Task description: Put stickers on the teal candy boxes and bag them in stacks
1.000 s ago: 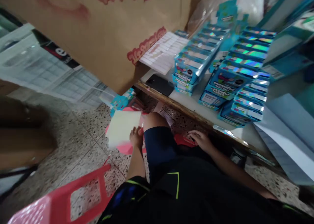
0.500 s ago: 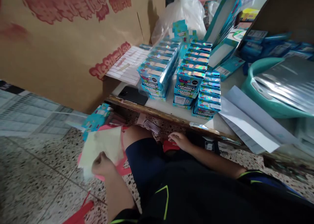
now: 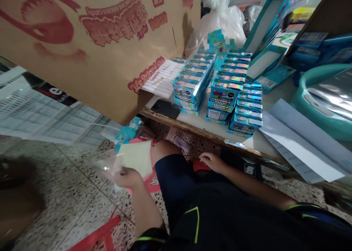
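Note:
My left hand [image 3: 128, 177] is closed in a pinch on a clear plastic bag [image 3: 107, 164], which spreads out to the left of my fingers. Beneath and beyond it lies a pale cream sheet or stack of sheets [image 3: 139, 156], on a red plastic stool [image 3: 154, 186] beside my knee. My right hand [image 3: 213, 161] rests near my other leg, fingers loosely extended and holding nothing I can see. A red thing [image 3: 200, 166], only partly visible, is just below it.
Stacked blue candy boxes [image 3: 224, 93] stand on the table [image 3: 198, 124], near a black phone [image 3: 165, 108], folded white papers [image 3: 299, 141] and a turquoise basin [image 3: 305, 100]. A large cardboard box [image 3: 110, 67] rises at the left. Part of another person [image 3: 20, 203] shows lower left.
My view has swung left, so the scene sits farther right. The clear plastic in my left hand now extends leftward, off part of the cream sheet. Part of another person has appeared.

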Demonstrator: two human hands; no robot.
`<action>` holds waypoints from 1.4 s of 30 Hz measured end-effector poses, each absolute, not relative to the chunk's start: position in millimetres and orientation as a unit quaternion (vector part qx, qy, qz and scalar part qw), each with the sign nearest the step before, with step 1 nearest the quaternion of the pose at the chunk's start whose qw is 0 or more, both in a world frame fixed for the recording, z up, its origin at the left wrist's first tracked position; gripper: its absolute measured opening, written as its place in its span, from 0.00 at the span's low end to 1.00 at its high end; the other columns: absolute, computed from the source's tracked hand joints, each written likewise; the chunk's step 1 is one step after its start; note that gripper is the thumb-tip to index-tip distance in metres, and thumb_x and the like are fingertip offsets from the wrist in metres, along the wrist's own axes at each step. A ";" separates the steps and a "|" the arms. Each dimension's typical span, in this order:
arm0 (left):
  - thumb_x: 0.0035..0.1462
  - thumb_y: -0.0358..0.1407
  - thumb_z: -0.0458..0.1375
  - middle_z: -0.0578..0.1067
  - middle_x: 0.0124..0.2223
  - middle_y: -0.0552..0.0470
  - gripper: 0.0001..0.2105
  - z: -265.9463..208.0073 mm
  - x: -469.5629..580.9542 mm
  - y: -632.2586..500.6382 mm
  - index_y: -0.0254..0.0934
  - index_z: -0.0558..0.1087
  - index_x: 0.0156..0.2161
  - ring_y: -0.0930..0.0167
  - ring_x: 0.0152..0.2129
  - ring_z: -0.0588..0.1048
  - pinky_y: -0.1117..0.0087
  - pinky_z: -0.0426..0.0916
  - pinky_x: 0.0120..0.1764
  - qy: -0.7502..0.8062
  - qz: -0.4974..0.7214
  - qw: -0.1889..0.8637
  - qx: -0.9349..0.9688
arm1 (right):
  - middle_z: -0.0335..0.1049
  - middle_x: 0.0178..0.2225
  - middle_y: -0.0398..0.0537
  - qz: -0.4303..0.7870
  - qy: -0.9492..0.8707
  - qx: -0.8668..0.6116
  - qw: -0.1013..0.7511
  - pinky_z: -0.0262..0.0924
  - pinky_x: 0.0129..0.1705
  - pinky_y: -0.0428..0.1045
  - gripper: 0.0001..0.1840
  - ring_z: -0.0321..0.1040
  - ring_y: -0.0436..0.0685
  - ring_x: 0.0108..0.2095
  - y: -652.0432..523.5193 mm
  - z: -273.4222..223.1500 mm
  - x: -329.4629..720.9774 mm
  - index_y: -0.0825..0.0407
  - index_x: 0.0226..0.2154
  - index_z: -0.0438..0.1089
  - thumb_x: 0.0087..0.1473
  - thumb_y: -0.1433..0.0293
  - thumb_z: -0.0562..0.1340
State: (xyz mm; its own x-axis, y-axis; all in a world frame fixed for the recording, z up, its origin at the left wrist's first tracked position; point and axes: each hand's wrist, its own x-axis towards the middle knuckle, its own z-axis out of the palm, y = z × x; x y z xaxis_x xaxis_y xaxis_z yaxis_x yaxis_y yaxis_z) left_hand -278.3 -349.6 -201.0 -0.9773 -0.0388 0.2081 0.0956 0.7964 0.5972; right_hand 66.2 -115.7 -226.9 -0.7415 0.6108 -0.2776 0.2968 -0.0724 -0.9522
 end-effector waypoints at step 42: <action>0.62 0.53 0.59 0.76 0.33 0.54 0.18 -156.0 -60.9 -242.1 0.42 0.66 0.31 0.71 0.30 0.79 0.68 0.76 0.35 -0.683 -0.678 -0.222 -0.155 | 0.74 0.59 0.53 0.607 -0.770 -0.066 0.182 0.66 0.62 0.57 0.30 0.73 0.61 0.58 -124.5 -127.4 9.8 0.49 0.62 0.67 0.60 0.58 0.67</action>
State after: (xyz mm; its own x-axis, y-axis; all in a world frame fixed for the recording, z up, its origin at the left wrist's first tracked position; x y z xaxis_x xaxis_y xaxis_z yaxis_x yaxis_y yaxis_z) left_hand -60.9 -242.1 -156.0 -0.8533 0.5132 -0.0927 -0.0891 0.0317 0.9955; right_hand 9.8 -124.5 -127.4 -0.9248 0.3229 0.2014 -0.1205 0.2535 -0.9598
